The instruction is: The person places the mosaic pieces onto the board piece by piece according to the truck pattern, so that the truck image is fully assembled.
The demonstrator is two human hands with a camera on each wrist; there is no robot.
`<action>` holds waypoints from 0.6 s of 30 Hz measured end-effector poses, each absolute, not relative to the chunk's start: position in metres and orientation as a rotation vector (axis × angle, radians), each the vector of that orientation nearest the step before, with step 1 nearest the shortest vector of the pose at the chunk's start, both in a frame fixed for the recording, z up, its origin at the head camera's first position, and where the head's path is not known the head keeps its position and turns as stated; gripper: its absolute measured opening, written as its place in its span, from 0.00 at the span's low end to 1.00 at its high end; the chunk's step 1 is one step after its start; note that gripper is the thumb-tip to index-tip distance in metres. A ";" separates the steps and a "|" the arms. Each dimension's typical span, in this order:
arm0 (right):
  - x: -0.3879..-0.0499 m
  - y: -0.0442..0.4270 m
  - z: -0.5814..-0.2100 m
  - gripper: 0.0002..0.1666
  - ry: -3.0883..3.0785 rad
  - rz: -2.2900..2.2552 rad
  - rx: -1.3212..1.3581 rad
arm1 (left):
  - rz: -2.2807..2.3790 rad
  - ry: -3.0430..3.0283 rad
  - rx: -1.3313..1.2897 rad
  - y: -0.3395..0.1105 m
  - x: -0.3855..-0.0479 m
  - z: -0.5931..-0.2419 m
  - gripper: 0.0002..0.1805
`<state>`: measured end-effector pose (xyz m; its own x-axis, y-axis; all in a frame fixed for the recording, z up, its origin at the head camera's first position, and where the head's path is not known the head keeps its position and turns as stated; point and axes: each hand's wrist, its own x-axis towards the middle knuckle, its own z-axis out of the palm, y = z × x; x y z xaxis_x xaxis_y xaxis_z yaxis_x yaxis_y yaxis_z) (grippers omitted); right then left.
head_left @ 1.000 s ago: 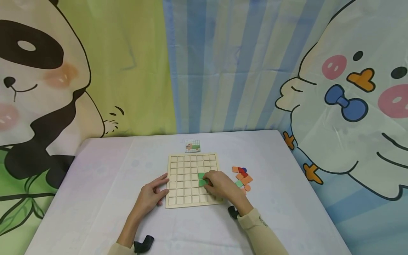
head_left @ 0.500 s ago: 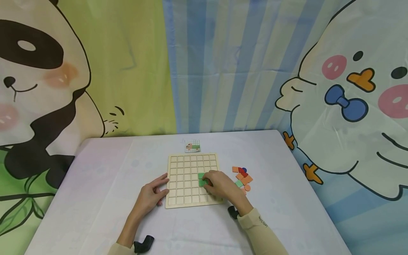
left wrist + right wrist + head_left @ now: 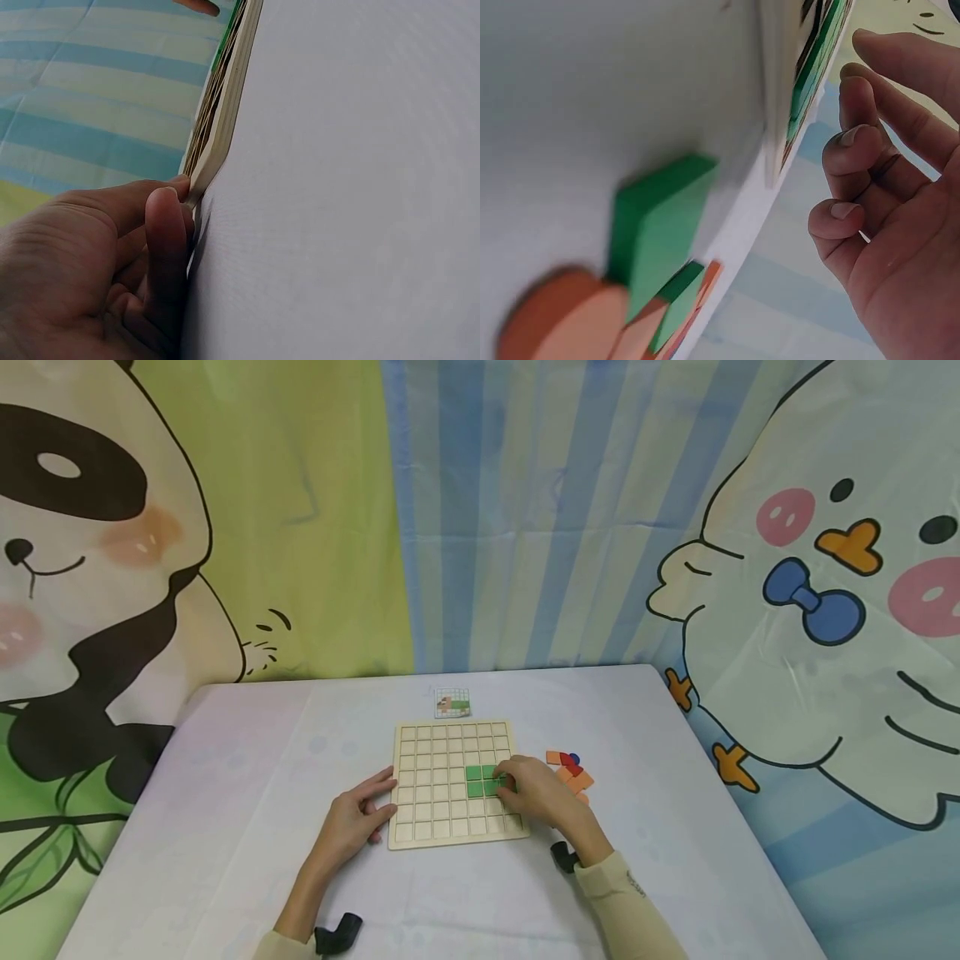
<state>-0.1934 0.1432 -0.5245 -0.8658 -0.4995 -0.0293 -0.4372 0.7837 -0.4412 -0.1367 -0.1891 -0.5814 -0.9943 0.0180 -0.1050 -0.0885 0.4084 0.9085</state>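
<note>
A pale wooden grid board [image 3: 431,810] lies on the white table. Several green square tiles [image 3: 475,788] sit together in its cells, right of the middle. My right hand [image 3: 536,792] is over the board's right side, its fingertips at the rightmost green tiles and partly covering them. In the right wrist view its fingers are bent, with a gap to the thumb and nothing seen between them. My left hand [image 3: 352,812] rests against the board's left edge, with thumb and fingertips touching it. Some of its fingers are tucked under the palm in the left wrist view.
Loose orange tiles [image 3: 579,781], red pieces [image 3: 572,767] and a blue round piece [image 3: 574,758] lie right of the board. A loose green tile [image 3: 667,217] shows there in the right wrist view. A small picture card [image 3: 452,702] lies behind the board.
My right hand has shifted a little to the right, uncovering more green tiles on the board and covering part of the loose pieces. The left hand stays at the board's edge.
</note>
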 end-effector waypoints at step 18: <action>-0.185 0.200 -0.523 0.15 2.872 -0.695 -0.574 | 1.646 2.551 -0.072 -0.189 -0.137 -0.582 0.30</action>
<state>-0.1846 0.1997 -0.5230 -0.9189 -0.3926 -0.0379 -0.3319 0.8215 -0.4637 -0.1373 -0.1885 -0.5815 -0.9934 0.0166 -0.1134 -0.0965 0.4130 0.9056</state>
